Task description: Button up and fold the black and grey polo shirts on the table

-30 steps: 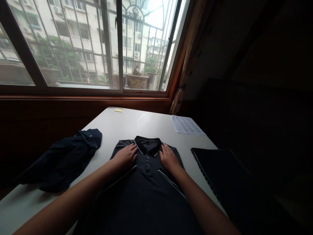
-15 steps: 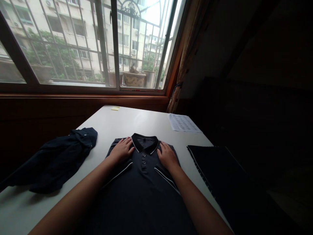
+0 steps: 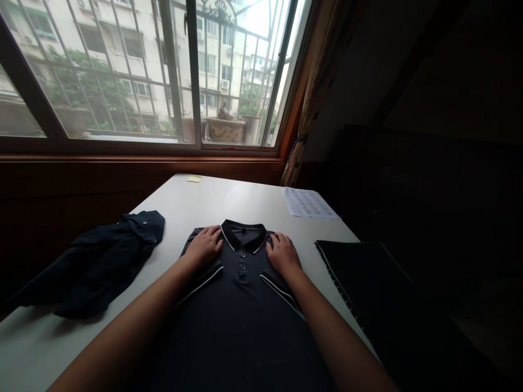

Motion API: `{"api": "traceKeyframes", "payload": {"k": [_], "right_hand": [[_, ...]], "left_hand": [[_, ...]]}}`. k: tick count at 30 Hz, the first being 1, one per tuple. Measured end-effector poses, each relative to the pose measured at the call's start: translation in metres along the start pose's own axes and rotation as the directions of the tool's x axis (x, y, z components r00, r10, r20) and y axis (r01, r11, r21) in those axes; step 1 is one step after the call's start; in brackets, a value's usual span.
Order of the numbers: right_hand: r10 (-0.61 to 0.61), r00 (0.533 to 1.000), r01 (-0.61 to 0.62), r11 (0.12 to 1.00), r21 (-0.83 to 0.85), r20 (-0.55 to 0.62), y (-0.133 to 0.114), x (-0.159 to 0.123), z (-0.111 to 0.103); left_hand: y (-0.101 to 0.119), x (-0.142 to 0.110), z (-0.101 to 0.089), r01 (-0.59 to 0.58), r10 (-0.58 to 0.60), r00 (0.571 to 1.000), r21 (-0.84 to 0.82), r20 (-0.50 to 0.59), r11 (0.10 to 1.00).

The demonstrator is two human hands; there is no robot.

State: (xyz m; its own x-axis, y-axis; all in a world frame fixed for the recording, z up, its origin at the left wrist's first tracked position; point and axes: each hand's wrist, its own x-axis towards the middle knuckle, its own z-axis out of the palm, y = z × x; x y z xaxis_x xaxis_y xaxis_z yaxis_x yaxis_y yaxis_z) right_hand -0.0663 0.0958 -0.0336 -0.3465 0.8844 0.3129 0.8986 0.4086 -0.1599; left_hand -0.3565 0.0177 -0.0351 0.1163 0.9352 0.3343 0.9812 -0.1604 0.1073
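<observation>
A dark polo shirt (image 3: 241, 321) lies front up on the white table, its black collar (image 3: 244, 234) edged in white and pointing away from me. Its short sleeves are folded inward, so their white-striped cuffs slant across the chest. My left hand (image 3: 204, 245) rests flat on the shirt's left shoulder as I see it, fingers stretched toward the collar. On the opposite shoulder, my right hand (image 3: 283, 251) lies with its fingers extended and slightly bent. Neither hand grips the cloth. The shirt's lower part fades into shadow between my forearms.
A crumpled dark garment (image 3: 102, 256) with buttons lies at the table's left edge. On the right is a flat black cloth (image 3: 376, 283). Printed sheets (image 3: 310, 203) and a yellow sticky note (image 3: 194, 178) lie on the far side of the table (image 3: 229, 198), below a barred window.
My right hand has shifted slightly outward and away from me on the shoulder. My left hand stays nearly in place, and the shirt keeps its shape. The view moves a little.
</observation>
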Motion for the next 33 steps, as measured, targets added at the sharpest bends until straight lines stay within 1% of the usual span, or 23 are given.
{"api": "traceKeyframes", "payload": {"k": [14, 19, 23, 29, 33], "right_hand": [[-0.016, 0.998, 0.016, 1.0, -0.005, 0.056, 0.008, 0.038, 0.017], [-0.02, 0.996, 0.02, 1.0, -0.001, 0.085, 0.012, 0.044, 0.019], [-0.024, 0.994, 0.024, 1.0, 0.002, 0.105, 0.014, 0.045, 0.019], [-0.038, 0.986, 0.037, 0.999, 0.005, 0.161, 0.014, 0.045, 0.018], [-0.039, 0.978, 0.039, 0.999, 0.003, 0.206, 0.013, 0.046, 0.017]], "left_hand": [[-0.022, 0.031, 0.007, -0.016, 0.016, 0.998, -0.012, 0.055, 1.0], [-0.028, 0.035, 0.008, -0.02, 0.022, 0.998, -0.027, 0.066, 0.999], [-0.029, 0.035, 0.01, -0.016, 0.018, 0.997, -0.035, 0.069, 0.999], [-0.024, 0.034, 0.008, 0.018, -0.016, 0.999, -0.051, 0.034, 0.999], [-0.02, 0.027, -0.005, 0.015, -0.017, 0.999, -0.071, -0.036, 0.997]]}}
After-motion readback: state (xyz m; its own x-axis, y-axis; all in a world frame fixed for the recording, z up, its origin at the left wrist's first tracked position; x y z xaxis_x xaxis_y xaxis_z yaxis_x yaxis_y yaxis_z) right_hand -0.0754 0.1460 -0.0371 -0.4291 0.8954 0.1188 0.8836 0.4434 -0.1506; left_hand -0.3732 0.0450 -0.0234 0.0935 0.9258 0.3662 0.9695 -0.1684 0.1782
